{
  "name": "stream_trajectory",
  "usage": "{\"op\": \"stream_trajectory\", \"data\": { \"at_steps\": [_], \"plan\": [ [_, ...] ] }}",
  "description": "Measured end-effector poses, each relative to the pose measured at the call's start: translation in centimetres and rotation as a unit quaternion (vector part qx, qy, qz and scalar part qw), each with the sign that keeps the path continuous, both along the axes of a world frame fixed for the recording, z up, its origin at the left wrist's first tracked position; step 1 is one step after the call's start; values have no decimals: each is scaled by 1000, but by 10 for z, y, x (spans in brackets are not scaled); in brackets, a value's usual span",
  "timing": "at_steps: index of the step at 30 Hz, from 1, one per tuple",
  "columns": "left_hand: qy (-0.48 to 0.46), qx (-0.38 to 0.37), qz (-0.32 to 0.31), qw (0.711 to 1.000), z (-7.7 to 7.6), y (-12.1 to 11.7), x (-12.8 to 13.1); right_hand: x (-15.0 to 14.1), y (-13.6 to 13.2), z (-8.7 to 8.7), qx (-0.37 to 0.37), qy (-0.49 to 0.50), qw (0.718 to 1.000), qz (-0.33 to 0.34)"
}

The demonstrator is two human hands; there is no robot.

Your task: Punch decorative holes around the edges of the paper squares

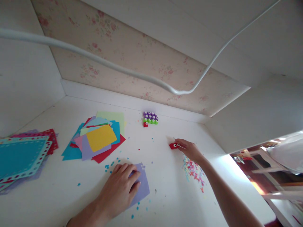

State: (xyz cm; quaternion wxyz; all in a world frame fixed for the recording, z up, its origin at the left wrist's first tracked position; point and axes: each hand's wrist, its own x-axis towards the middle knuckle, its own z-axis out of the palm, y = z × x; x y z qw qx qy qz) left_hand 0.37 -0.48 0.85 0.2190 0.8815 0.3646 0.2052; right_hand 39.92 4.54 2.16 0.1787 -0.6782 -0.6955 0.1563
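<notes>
Seen from the head, a white surface [165,176] lay below floral wallpaper [123,53].
The left hand [123,184] rested, fingers loosely spread, on a purple sheet [142,189] (small cut-outs marked its corner); the right hand [189,149] had its grip closed on red eyed blocks [174,146], near the confetti pile [194,171].

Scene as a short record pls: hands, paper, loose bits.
Left hand: palm-down on lavender sheet
Right hand: fingers at red googly-eyed pieces; lifted or resting unclear
Googly-eyed cluster: purple pieces, green pieces, one red piece
Mixed paper pile: yellow sheet on top
Far-left stack: blue sheet over light-blue sheet with punched border
Loose bits: multicoloured confetti beside right forearm; blue bits near left hand
</notes>
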Motion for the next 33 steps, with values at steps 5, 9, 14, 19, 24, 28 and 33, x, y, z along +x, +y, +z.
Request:
{"op": "stream_trajectory", "data": {
  "at_steps": [5,9,14,19,24,28,33],
  "plan": [
    [-1,-4,1,1000,-1,1,-1,-4,1,3,-9,1,1000,20],
    [-2,2,2,1000,-2,1,-1,-14,4,9,-19,-22,999,42],
    [-2,-6,1,1000,0,0,-2,-23,6,11,-22,-59,998,24],
    [4,-2,2,1000,-1,0,-3,-29,4,14,-21,-85,996,-21],
    [1,6,0,1000,-5,-1,-2,-58,16,27,26,-89,995,-23],
    [-13,26,10,1000,-7,1,-4,-104,51,23,52,-63,996,19],
    [29,60,103,992,-8,6,-8,-152,106,0,69,-45,995,54]
  ]
}}
